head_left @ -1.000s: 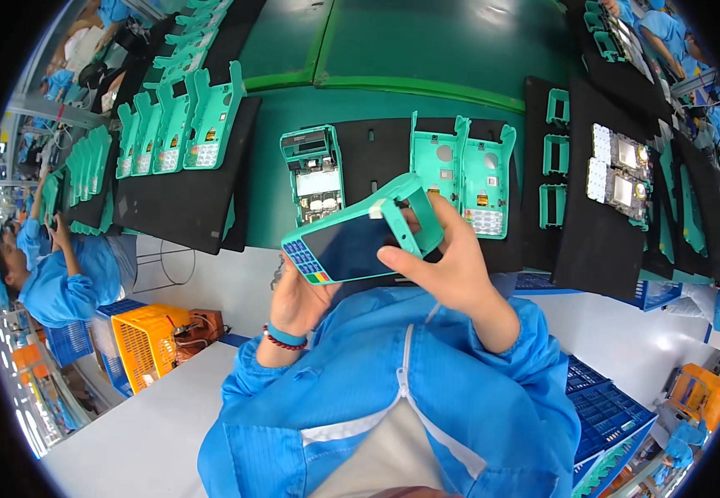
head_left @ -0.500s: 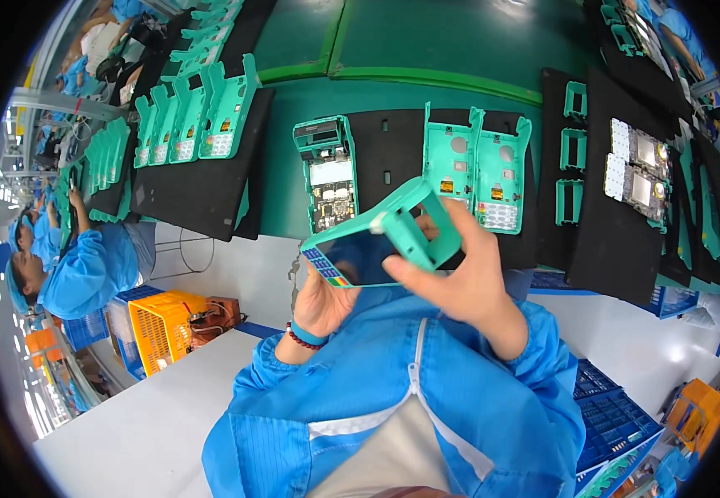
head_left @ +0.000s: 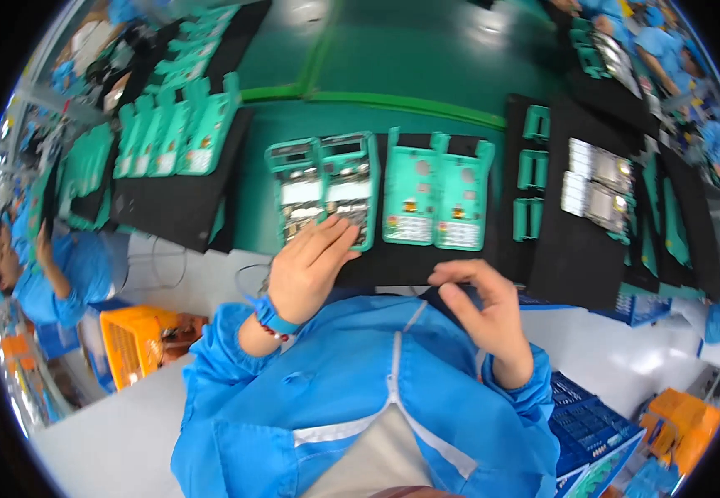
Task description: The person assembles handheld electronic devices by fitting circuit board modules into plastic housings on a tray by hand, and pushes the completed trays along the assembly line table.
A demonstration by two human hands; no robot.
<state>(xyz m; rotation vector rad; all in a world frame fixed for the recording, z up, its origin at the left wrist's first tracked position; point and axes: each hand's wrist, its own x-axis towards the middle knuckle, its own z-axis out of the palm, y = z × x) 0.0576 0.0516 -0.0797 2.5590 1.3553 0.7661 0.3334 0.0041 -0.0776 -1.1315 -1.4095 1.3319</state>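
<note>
Two green handheld-device casings with circuit boards inside lie face down side by side: the left casing [head_left: 300, 192] and the right casing [head_left: 348, 192]. My left hand [head_left: 310, 270] reaches over the lower ends of both, fingers stretched out and resting on the right one; its thumb is hidden. A blue band circles the left wrist. Off to the right, my right hand [head_left: 486, 311] hovers in front of my jacket, with thumb and fingers apart and nothing between them. Beyond it lie two bare green shells, the left shell [head_left: 411, 187] and the right shell [head_left: 463, 191], on a black mat [head_left: 377, 270].
Several green shells [head_left: 208, 133] stand in a row on a black board at the left. Small green frames [head_left: 532, 170] line a black strip at the right, beside silvery circuit boards [head_left: 609, 187]. An orange crate [head_left: 132, 336] is at the lower left; a co-worker [head_left: 65, 266] sits beyond.
The device casing I held in both hands now lies face down beside the other one. My right hand has let go and dropped back; the view has shifted slightly.
</note>
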